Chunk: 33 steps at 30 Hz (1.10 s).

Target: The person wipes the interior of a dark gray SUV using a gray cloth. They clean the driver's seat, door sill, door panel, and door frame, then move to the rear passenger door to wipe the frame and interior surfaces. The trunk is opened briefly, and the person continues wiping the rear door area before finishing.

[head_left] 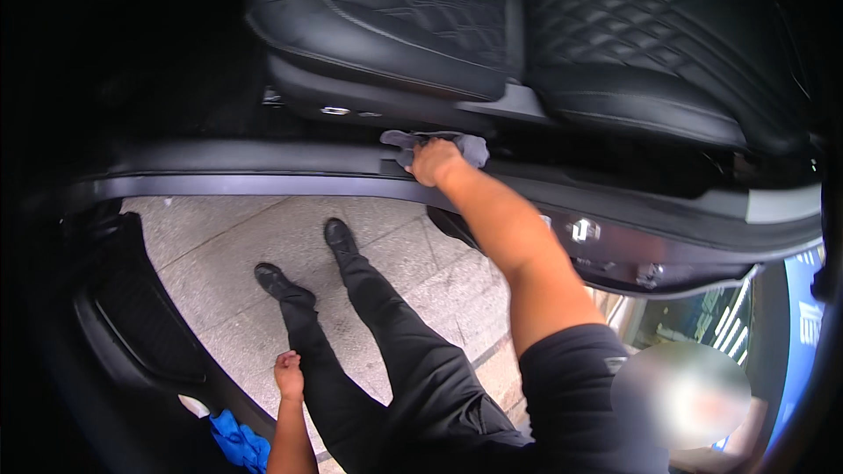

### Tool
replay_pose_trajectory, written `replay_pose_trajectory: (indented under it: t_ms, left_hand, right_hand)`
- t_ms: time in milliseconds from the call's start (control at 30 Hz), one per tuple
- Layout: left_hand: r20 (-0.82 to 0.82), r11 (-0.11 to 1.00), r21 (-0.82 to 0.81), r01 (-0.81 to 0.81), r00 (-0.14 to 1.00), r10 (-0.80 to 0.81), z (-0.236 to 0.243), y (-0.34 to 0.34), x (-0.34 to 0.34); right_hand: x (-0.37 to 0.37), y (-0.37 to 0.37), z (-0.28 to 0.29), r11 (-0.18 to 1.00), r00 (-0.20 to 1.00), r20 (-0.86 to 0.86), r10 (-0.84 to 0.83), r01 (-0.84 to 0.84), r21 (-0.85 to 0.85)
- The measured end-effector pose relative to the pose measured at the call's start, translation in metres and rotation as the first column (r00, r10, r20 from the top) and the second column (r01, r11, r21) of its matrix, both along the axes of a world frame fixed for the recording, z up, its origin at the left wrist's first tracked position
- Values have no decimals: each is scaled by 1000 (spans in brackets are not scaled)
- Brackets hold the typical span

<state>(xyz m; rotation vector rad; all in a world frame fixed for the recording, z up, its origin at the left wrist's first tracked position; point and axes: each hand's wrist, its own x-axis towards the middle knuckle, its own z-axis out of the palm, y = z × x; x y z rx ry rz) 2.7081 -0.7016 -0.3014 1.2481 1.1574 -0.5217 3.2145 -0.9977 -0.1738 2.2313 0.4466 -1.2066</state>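
Note:
My right hand (436,162) is closed on a crumpled grey cloth (475,149) and presses it against the car's door sill (255,158). The cloth sticks out on both sides of my fingers. Just beyond it is the base of a black leather front seat (386,9) with quilted stitching. My left hand (288,375) hangs low beside my leg, its fingers curled in and nothing visible in them. A blue cloth (239,441) lies to the left of that forearm, by the open door.
The open front door (149,316) stands at the left. Behind my right arm is the dark pillar with a metal latch (584,230). My legs and black shoes (279,281) are on grey paving (228,246). A small white object (193,405) sits near the blue cloth.

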Motion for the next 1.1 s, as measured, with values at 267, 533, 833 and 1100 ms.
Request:
replay_pose_trajectory:
  t_ms: [267, 533, 833, 1100]
  left_hand:
    - [-92, 993, -116, -11, 996, 0, -47, 36, -1]
    - [-46, 997, -69, -42, 998, 39, -54, 59, 36]
    - [-47, 903, 184, 388, 921, -386, -10, 25, 47]
    - [749, 912, 200, 359, 544, -378, 208, -33, 230]
  right_hand:
    - [10, -39, 311, 946, 987, 2, -159, 153, -285]
    - [-34, -41, 470, 946, 923, 354, 151, -30, -324]
    - [-84, -116, 386, 964, 592, 762, 263, -196, -181]
    - [-102, 89, 185, 294, 611, -316, -726, 691, 660]
